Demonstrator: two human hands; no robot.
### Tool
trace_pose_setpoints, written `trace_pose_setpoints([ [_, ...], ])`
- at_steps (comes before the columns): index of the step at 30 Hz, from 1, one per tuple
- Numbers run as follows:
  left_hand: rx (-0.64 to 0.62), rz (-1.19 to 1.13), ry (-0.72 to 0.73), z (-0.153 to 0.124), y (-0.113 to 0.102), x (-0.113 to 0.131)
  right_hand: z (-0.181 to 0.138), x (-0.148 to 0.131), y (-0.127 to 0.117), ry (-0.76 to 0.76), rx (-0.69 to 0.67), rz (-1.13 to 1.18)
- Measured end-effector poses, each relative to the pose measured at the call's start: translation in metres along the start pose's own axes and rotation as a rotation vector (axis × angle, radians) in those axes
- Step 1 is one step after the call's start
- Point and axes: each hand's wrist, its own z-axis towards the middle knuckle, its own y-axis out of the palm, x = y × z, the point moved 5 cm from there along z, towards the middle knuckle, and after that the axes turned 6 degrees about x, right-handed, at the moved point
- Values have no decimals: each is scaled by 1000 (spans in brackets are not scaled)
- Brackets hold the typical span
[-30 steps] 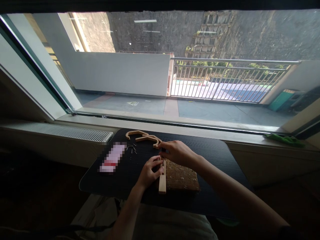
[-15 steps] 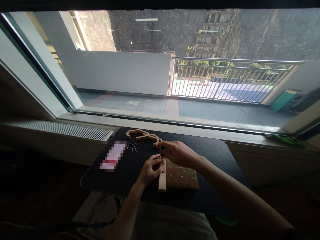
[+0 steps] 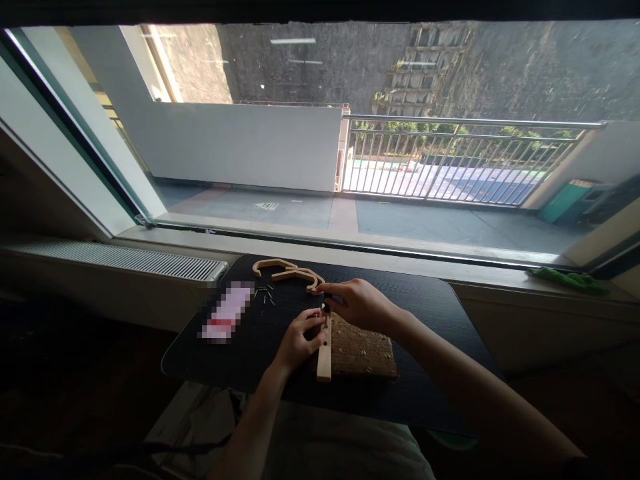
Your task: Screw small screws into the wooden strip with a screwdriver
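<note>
A pale wooden bar [image 3: 325,363] with dark holes lies along the left edge of a brown patterned slab [image 3: 365,350]. My left hand [image 3: 300,340] is closed on the bar's upper part, fingertips and thumb pressing it from the left. Over the bar's far end, my right hand [image 3: 360,300] grips a small screwdriver [image 3: 327,308] with a dark handle, its thin shaft pointing down at the bar. The fingers hide most of the handle. Just beyond the right hand lie curved wooden pieces [image 3: 295,274].
Several loose screws [image 3: 265,294] lie on the black table [image 3: 425,300] beside a blurred pink-and-white item [image 3: 227,312]. A window sill and a radiator [image 3: 125,259] border the table's far side. A green cloth [image 3: 570,281] rests on the sill at right.
My right hand's fingers have shifted slightly around the screwdriver handle, showing more of its dark end. My left hand and the bar stay in place.
</note>
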Motion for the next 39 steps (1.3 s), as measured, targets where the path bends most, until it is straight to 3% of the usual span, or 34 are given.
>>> trace_pose_setpoints([
  [17,0,-10,5,1,0,0,-5,-4,5,84,61,-52],
  [26,-16,-7,15,1,0,2,-15,-5,21,63,242,285],
  [39,0,24,12,2,-2,7,-20,-6,25,46,235,367],
])
